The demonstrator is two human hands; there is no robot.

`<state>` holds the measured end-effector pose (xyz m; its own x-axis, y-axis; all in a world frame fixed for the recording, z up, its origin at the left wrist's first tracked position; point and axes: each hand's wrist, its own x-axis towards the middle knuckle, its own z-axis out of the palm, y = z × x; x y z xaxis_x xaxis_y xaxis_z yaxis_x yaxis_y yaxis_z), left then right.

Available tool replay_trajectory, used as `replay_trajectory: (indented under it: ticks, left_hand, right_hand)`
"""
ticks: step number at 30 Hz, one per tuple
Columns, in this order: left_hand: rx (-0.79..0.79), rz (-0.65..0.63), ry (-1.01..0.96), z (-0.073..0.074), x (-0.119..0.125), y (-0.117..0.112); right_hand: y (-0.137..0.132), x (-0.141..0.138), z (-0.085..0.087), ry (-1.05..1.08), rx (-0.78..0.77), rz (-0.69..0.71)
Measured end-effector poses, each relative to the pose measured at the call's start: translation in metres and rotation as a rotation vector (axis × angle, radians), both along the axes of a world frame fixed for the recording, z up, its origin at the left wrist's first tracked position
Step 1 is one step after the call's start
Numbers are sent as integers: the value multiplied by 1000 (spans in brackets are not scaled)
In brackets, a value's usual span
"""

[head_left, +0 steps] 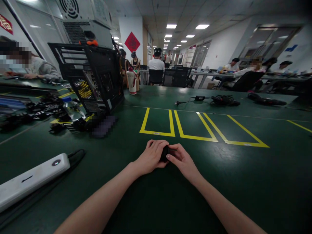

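Note:
Both my hands meet over the green tabletop [136,208], just on the near side of the yellow tape outlines. My left hand [154,154] is wrapped round a small black object [165,153], its fingers lying over the top and the thumb underneath. From the other side, my right hand [181,160] pinches the same object between thumb and fingers. Most of the object is covered by my fingers, so its kind cannot be made out.
Yellow tape outlines [158,133] lie ahead. A black computer case [97,78], a paper cup [132,83] and a plastic bottle [73,109] stand left. Nearer left is a white power bank-like device [34,178]. A coiled black cable [224,100] lies beyond; people sit at other tables.

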<state>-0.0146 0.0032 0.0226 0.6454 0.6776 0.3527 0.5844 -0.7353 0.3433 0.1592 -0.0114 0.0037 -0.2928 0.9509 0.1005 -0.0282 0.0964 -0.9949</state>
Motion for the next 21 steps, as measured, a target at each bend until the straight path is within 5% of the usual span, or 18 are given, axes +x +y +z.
replay_trajectory:
  ticks: [13,21]
  left_hand:
    - [6,-6,2,-2,-7,-4]
    - [39,-10,-1,-6,-7,-2]
  right_hand:
    - [-3,-3,3,-15,43,59]
    - [-1,-7,1,-63,56,-47]
